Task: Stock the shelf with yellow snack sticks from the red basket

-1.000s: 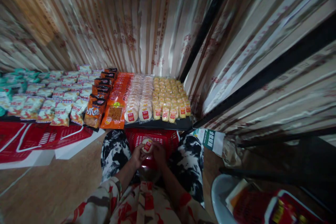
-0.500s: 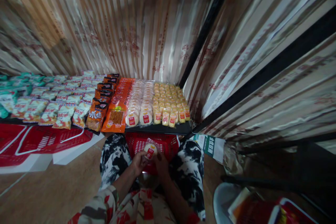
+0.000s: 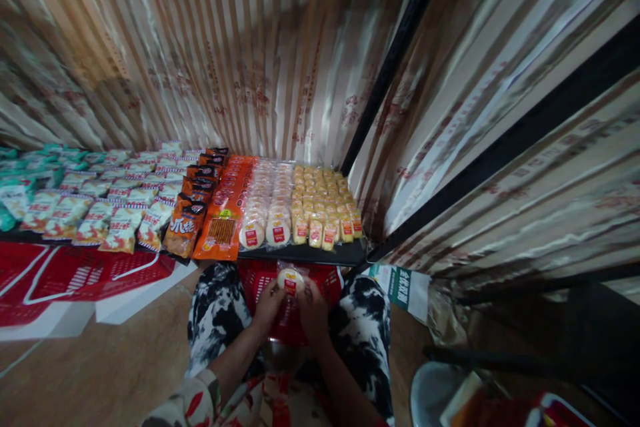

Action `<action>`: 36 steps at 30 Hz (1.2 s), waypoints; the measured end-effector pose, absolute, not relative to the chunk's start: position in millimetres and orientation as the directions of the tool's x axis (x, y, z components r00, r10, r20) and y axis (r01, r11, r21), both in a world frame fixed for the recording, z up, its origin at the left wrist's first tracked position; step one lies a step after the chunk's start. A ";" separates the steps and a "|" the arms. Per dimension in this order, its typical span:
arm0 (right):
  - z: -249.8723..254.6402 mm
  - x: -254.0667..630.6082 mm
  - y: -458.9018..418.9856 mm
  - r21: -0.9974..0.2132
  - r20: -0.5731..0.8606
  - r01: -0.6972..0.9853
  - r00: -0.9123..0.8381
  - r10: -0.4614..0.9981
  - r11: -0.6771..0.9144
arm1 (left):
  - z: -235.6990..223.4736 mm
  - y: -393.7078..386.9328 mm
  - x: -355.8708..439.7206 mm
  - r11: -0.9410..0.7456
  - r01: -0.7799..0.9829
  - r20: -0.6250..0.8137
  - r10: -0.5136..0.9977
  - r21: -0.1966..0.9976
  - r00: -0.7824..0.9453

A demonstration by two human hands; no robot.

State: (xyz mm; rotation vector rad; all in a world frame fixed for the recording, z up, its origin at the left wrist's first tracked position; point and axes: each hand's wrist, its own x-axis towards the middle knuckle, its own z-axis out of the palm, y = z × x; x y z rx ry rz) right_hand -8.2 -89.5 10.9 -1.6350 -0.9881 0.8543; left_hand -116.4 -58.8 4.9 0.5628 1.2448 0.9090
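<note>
A round white rice cracker packet (image 3: 290,281) in clear wrap with a red label is held between both hands over my lap. My left hand (image 3: 269,301) grips its left edge, and my right hand (image 3: 313,307) closes on its right edge. Below the hands, between my knees, sits a red basket (image 3: 327,283). Just beyond, two rows of similar cracker packets (image 3: 278,232) stand on the black shelf (image 3: 305,255). To their right are rows of small yellow wrapped snacks (image 3: 329,233); to their left are orange bags of stick snacks (image 3: 220,232).
Orange-black snack bags (image 3: 184,223), white-blue bags (image 3: 123,223) and green bags (image 3: 15,193) fill the shelf leftward. Red baskets (image 3: 95,277) lie under it. Black metal posts (image 3: 385,73) and striped sheeting (image 3: 280,47) stand behind. A pale basin (image 3: 425,387) is at lower right.
Both hands have lifted the cracker packet slightly toward the shelf. My right hand has come up further along its right edge. The view has shifted slightly.
</note>
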 end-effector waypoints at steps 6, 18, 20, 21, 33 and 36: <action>18.1 -11.1 -71.3 -0.950 0.050 0.304 0.376 0.925 -0.072 | 18.8 -53.1 -121.8 0.249 0.325 -0.209 0.966 0.912 -0.153; 32.8 -20.8 -29.1 -0.935 0.181 0.349 0.320 0.930 0.063 | 35.9 -39.6 -120.9 -0.050 0.515 0.189 0.957 0.856 -0.220; 35.1 -20.8 -22.7 -0.931 0.184 0.359 0.318 0.930 0.062 | 35.2 -37.5 -120.6 -0.104 0.565 0.260 0.944 0.819 -0.202; 36.0 -20.5 -19.7 -0.930 0.186 0.363 0.319 0.929 0.061 | 34.6 -36.5 -120.6 -0.124 0.587 0.286 0.939 0.800 -0.190; 41.5 -19.3 6.8 -0.918 0.161 0.396 0.345 0.925 0.012 | 35.0 -21.6 -120.2 -0.258 0.736 0.405 0.914 0.626 -0.024; 41.9 -20.3 9.2 -0.937 0.129 0.349 0.362 0.923 -0.006 | 37.2 -18.8 -120.4 -0.259 0.740 0.415 0.909 0.621 -0.030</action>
